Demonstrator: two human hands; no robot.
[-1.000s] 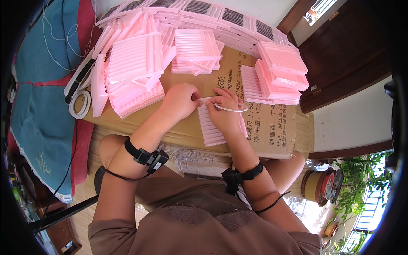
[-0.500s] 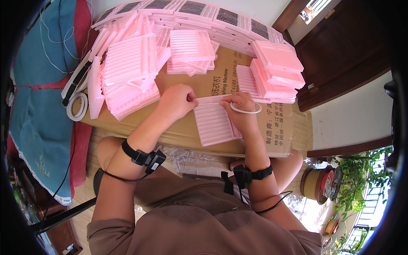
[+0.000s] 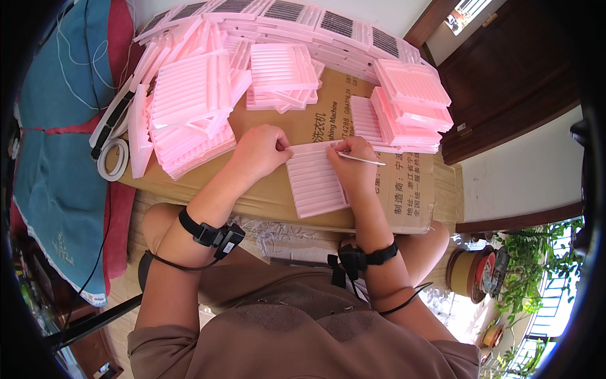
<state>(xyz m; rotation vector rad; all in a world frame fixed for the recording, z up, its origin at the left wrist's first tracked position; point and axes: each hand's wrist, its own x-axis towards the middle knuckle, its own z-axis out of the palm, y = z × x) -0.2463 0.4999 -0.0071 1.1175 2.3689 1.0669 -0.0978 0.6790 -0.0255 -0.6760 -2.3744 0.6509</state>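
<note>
In front of me a pink ribbed plastic tray (image 3: 314, 183) lies on the cardboard box (image 3: 265, 196). My left hand (image 3: 264, 150) pinches at the tray's far left corner, thumb against the fingertips. Whether a strip of tape is between them is too small to see. Closed around a thin white ring, which looks like a narrow roll of tape (image 3: 369, 160), my right hand (image 3: 353, 167) rests its fingertips at the tray's far edge. The roll is seen nearly edge-on, and the hand covers part of it and the tray's right side.
Pink tray stacks stand at the left (image 3: 192, 95), the middle (image 3: 284, 69) and the right (image 3: 410, 104). Behind them runs a long row of pink cases with dark inserts (image 3: 341, 25). Another white tape roll (image 3: 103, 165) lies at the box's left edge, near blue fabric (image 3: 60, 189).
My right hand has turned, tilting the tape roll from an open oval to nearly edge-on. That hand and forearm have shifted slightly left. My left hand has stayed almost in place at the corner.
</note>
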